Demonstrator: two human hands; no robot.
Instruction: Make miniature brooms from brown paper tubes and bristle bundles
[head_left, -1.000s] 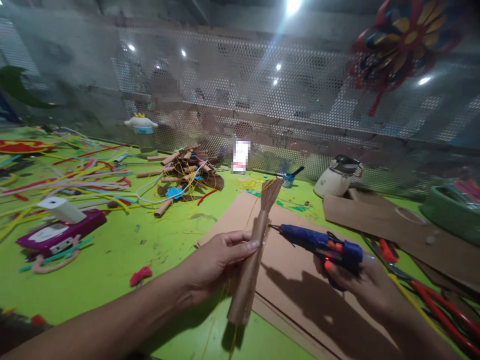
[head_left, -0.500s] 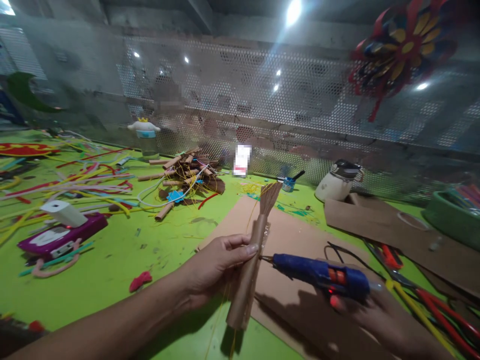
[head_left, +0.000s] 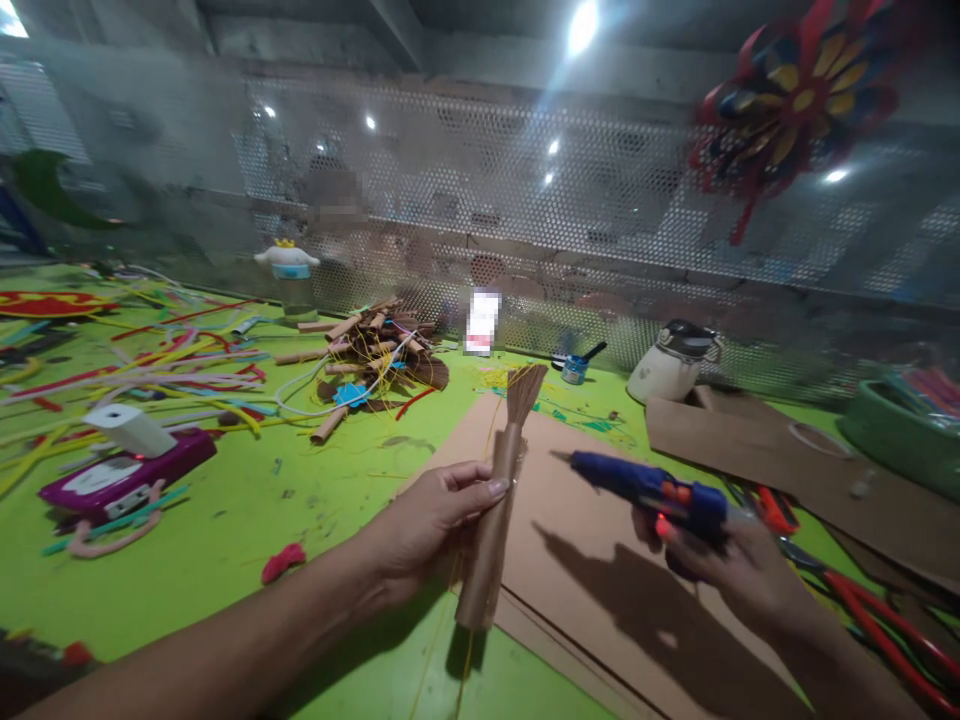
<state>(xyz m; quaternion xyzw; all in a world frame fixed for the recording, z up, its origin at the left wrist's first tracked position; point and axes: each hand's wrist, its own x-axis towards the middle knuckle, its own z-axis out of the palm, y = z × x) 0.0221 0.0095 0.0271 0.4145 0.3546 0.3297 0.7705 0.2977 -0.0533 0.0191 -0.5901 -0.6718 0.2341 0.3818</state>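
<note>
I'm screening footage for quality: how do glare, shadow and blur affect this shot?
Head view: ceiling light flares in a bluish streak; right hand and glue gun cast a dark shadow on the cardboard; the white rectangle is pixelated; the flower decoration looks soft.

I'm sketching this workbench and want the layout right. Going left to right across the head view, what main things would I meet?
Purple power strip, small red fuzzy scrap, brown paper roll with a fringed end, blue glue gun, green tub.
</note>
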